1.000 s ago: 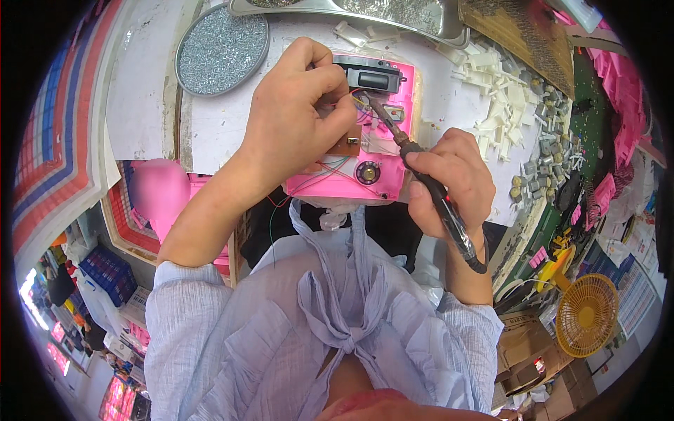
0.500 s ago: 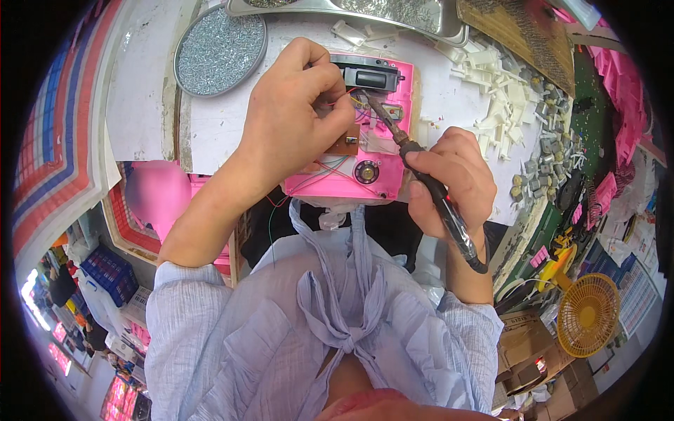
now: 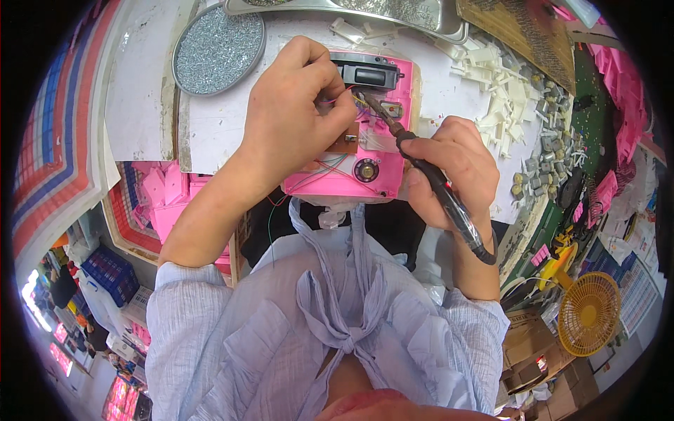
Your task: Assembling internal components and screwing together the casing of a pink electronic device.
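Observation:
A pink plastic casing (image 3: 391,184) lies open under my hands, with a black compartment (image 3: 370,76), a brown circuit board (image 3: 345,142), a round metal-centred part (image 3: 366,170) and thin coloured wires inside. My left hand (image 3: 295,112) rests over the casing's left side, thumb and forefinger pinched on a thin red wire (image 3: 350,88). In my right hand (image 3: 460,172) is a soldering iron (image 3: 437,184) with a black-wrapped handle. Its tip reaches in beside the wires just below the black compartment; whether it touches them I cannot tell.
A round tray (image 3: 219,49) of small screws stands at the back left, a metal tray (image 3: 449,29) behind the casing. White plastic pieces (image 3: 498,91) and small metal motors (image 3: 544,165) are heaped to the right. A crate of pink parts (image 3: 165,196) sits at the lower left.
My right hand and the iron's handle have shifted slightly right, while the tip stays by the wires. My left hand keeps its pinch almost in place.

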### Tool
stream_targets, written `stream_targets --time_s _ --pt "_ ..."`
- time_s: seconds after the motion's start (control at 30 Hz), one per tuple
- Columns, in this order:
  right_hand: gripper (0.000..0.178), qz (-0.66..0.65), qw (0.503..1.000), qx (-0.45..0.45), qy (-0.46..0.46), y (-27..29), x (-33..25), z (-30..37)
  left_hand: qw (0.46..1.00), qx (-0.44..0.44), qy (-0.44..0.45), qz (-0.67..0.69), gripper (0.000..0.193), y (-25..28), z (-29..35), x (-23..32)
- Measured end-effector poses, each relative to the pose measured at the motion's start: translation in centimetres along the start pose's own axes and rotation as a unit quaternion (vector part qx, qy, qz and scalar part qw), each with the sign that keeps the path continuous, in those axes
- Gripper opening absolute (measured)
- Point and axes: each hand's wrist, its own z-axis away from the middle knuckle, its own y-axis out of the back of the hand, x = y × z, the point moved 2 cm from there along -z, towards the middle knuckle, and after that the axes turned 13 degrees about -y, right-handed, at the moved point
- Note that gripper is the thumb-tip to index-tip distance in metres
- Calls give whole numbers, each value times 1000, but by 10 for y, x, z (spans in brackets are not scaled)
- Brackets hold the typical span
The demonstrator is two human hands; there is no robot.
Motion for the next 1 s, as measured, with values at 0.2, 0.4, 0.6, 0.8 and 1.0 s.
stream_targets --time_s 0.2,0.4,0.6,0.8,1.0 --pt "35 6 1000 -2 6 -2 2 -3 1000 10 7 1 14 -1 0 0" --pt "33 15 1000 -3 -5 0 1 -3 1000 15 -6 -11 13 -2 -2 1" --pt "30 15 1000 -7 -11 0 1 -3 1000 20 -6 -15 14 -3 -1 0" --pt "27 8 1000 -2 -11 0 2 -2 999 24 -10 -21 15 -5 0 0" --pt "27 11 1000 -3 -8 1 2 1 999 28 -13 -27 16 -5 0 0"
